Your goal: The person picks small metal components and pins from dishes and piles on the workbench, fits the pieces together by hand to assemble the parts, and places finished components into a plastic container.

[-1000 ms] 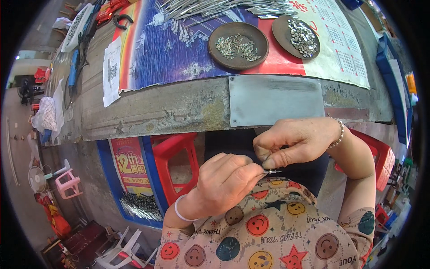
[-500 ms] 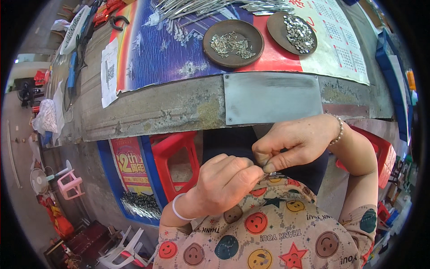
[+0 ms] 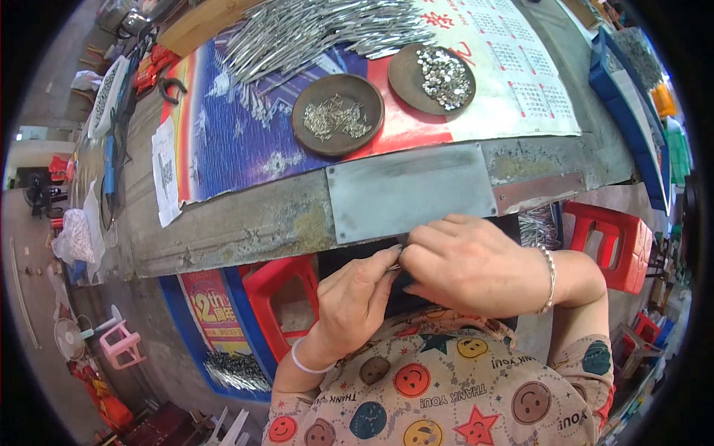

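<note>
Just in front of the workbench's near edge, my two hands meet fingertip to fingertip. My left hand pinches thumb and forefinger on a small metal piece, mostly hidden; only a sliver of it shows. My right hand is curled against the same spot, its back toward the view, so what its fingers hold is hidden. Beyond them a grey metal plate is fixed along the bench edge. Two brown dishes lie farther back: the left dish holds small metal pins, the right dish shiny round metal discs.
Many thin metal strips are heaped at the back of the bench. Black pliers lie at the left. A blue tray stands at the right. Red stools flank me, and a blue bin with metal pieces sits lower left.
Both hands have moved left and up in the picture, toward the bench edge. My right hand has turned its back to the view, and my left thumb and forefinger now show. The view has shifted.
</note>
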The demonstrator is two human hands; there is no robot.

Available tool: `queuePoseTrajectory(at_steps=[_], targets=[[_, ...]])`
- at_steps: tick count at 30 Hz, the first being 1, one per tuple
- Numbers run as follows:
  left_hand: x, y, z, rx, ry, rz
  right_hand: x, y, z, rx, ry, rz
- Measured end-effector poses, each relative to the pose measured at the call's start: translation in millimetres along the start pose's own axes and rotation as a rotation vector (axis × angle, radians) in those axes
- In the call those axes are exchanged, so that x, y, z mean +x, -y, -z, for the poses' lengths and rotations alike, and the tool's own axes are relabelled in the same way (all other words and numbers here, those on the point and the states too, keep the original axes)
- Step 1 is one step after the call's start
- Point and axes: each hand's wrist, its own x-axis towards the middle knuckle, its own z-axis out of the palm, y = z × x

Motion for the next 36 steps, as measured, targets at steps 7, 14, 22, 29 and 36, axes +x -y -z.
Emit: queuePoseTrajectory(at_steps=[7, 14, 22, 29, 36], targets=[[-6, -6, -12, -0.306, 0.027, 0.219, -18, -69, 22, -0.267, -0.386, -0.387], [-22, -11, -25, -0.485, 0.107, 0.382, -8, -103, 22, -0.543, -0.392, -0.325], [-23, -11, -25, -0.475, 0.124, 0.392, 5, -116, 29, -0.663, -0.242, -0.276], [-24, -9, -28, -0.503, 0.128, 0.394, 10, -124, 37, -0.595, -0.164, -0.229], [-26, -11, -30, -0.511, 0.143, 0.399, 11, -131, 48, -0.425, -0.119, -0.182]])
